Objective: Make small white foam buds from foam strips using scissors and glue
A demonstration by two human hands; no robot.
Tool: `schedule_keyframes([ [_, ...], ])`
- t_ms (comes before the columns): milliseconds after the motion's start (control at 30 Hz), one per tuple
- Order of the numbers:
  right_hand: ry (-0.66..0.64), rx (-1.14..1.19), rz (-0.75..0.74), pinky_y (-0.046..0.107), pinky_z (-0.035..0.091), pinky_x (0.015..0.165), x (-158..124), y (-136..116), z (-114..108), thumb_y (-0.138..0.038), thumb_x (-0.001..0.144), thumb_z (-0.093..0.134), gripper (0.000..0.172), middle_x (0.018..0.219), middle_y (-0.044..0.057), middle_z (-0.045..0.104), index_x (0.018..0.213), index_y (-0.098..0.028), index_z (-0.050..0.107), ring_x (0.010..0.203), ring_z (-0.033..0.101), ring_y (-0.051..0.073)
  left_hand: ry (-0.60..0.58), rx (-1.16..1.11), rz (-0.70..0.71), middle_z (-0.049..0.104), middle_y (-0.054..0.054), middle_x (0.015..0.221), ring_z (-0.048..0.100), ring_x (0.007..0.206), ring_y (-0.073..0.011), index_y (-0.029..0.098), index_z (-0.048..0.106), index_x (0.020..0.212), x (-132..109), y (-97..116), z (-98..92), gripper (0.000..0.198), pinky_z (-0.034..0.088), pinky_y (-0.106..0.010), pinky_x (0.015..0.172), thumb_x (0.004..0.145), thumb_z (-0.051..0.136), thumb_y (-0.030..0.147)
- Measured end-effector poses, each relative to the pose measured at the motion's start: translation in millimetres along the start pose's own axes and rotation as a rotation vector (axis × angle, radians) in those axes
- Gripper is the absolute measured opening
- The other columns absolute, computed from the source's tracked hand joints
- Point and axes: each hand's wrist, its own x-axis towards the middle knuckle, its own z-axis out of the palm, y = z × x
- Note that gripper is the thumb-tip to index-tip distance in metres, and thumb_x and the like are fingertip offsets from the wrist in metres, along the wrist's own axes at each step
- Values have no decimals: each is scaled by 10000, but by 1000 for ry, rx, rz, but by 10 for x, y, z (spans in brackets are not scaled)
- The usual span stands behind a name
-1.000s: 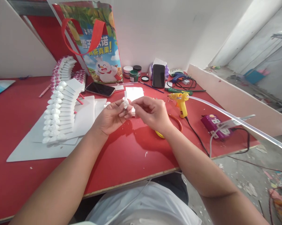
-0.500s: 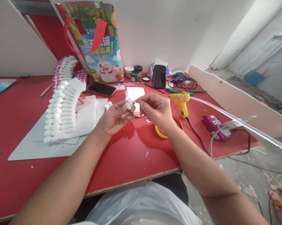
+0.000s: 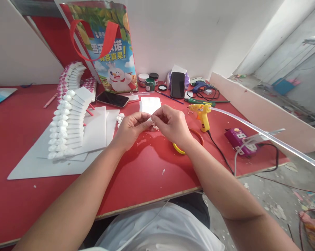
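My left hand point(image 3: 131, 129) pinches a small white rolled piece point(image 3: 150, 119), most of it hidden behind the fingers. My right hand point(image 3: 173, 126) is closed too, its thumb and forefinger meeting the left fingertips on the same piece. Just behind the hands lies a stack of white sheets point(image 3: 150, 104). Several small white rolled pieces point(image 3: 119, 119) sit beside my left hand. Further left, a curved row of white strips with puffy white ends point(image 3: 61, 127) rests on white boards point(image 3: 96, 132).
A yellow glue gun point(image 3: 204, 116) with a long clear stick stands right of my hands, near a yellow-and-red ring point(image 3: 178, 149) and a purple power box point(image 3: 241, 141). Behind are a phone point(image 3: 112, 99), paint jars point(image 3: 150, 84) and a printed bag point(image 3: 115, 66).
The white piece showed in my left palm side before. Now both hands have come together on it, and the left fingers have turned inward over it.
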Motion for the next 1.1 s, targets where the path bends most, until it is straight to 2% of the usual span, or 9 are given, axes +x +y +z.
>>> schedule_keyframes([
  [167, -30, -229, -184, 286, 382, 686, -26, 41, -10, -271, 960, 539, 143, 804, 36, 694, 863, -196, 613, 694, 561, 151, 10, -57, -24, 766, -58, 893, 711, 792, -169, 163, 783, 945, 3, 9, 15, 365, 582, -298, 807, 717, 917, 414],
  [267, -47, -222, -162, 272, 387, 686, -18, 50, -16, -281, 974, 539, 154, 802, 29, 697, 884, -196, 630, 688, 568, 144, 11, -85, -44, 767, -55, 901, 705, 764, -154, 158, 781, 930, 12, -10, 7, 364, 582, -299, 814, 702, 927, 403],
  [367, -51, -227, -35, 266, 357, 628, 21, -40, -70, -291, 979, 552, 150, 744, 9, 668, 901, -191, 631, 619, 536, 130, 26, -124, -62, 764, -41, 876, 712, 736, -147, 161, 779, 919, 24, -41, -6, 353, 589, -314, 821, 693, 933, 384],
  [433, -62, -376, 56, 284, 291, 576, 41, -153, -147, -297, 973, 569, 192, 653, 1, 598, 819, -189, 608, 553, 457, 128, 63, -164, -72, 760, -27, 841, 725, 727, -154, 162, 774, 915, 32, -54, -10, 366, 598, -343, 838, 667, 949, 368],
  [600, -328, -806, 187, 325, 206, 539, -97, -368, -502, -325, 953, 617, 489, 498, 12, 432, 518, -219, 418, 475, 313, 129, 142, -277, -95, 777, -37, 829, 726, 711, -144, 140, 764, 864, 38, -26, 2, 401, 608, -362, 853, 576, 994, 296],
  [700, -263, -1009, 428, 331, 248, 542, -295, -277, -787, -452, 975, 569, 498, 521, 50, 484, 540, -225, 486, 489, 416, 176, 163, -340, -114, 788, -42, 827, 720, 702, -139, 142, 761, 824, 40, 5, 0, 384, 614, -363, 847, 547, 1002, 256],
  [800, -100, -1141, 594, 352, 318, 597, -433, -15, -1019, -500, 993, 506, 444, 755, 148, 650, 689, -193, 606, 659, 580, 256, 156, -383, -144, 788, -45, 819, 693, 660, -116, 145, 768, 815, 45, 7, -15, 377, 616, -343, 808, 534, 1004, 231],
  [900, 2, -1006, 641, 354, 377, 649, -431, 317, -1127, -565, 929, 563, 430, 953, 180, 696, 784, -170, 651, 774, 617, 263, 149, -390, -156, 769, -30, 783, 651, 627, -89, 148, 778, 810, 50, -7, -31, 356, 609, -300, 747, 545, 1001, 232],
  [1100, 219, -246, 624, 290, 367, 561, -244, 840, -1094, -539, 697, 725, 376, 597, -1, 562, 666, -188, 595, 583, 488, 142, 155, -393, -194, 742, -6, 751, 660, 615, -95, 148, 774, 812, 56, -9, -55, 347, 631, -281, 682, 556, 995, 224],
])
